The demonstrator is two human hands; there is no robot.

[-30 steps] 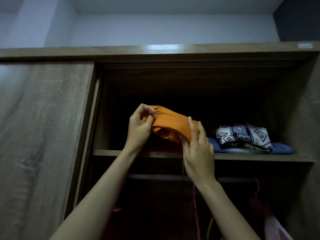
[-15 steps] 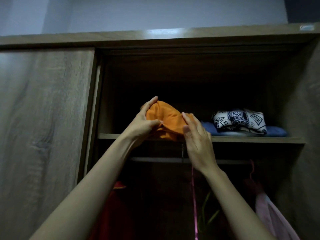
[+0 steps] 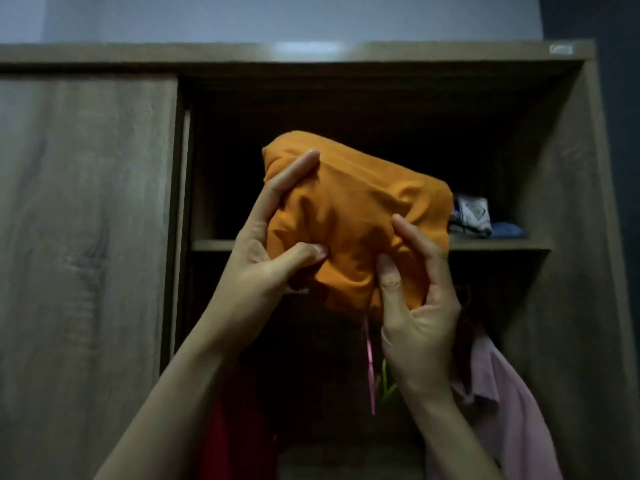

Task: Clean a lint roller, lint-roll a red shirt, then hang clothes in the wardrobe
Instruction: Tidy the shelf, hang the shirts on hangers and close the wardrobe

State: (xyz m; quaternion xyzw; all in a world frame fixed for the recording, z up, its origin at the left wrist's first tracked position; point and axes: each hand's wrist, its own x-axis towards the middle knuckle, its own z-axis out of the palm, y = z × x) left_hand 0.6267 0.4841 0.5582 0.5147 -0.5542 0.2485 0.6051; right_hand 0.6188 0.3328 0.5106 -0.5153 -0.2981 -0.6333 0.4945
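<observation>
Both hands are clamped on the orange bundle [image 3: 356, 216]: left hand [image 3: 266, 244] pinching its left edge, right hand [image 3: 415, 296] curled into the bottom right corner. Shelf [image 3: 502, 244] sits just behind the grip, and the red shirt [image 3: 235, 427] hangs well below the left wrist.

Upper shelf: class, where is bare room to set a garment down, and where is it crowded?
The shelf is bare at its left end, beside the door. Crowded at right: patterned cloth and blue cloth. The orange bundle hides the middle.
</observation>
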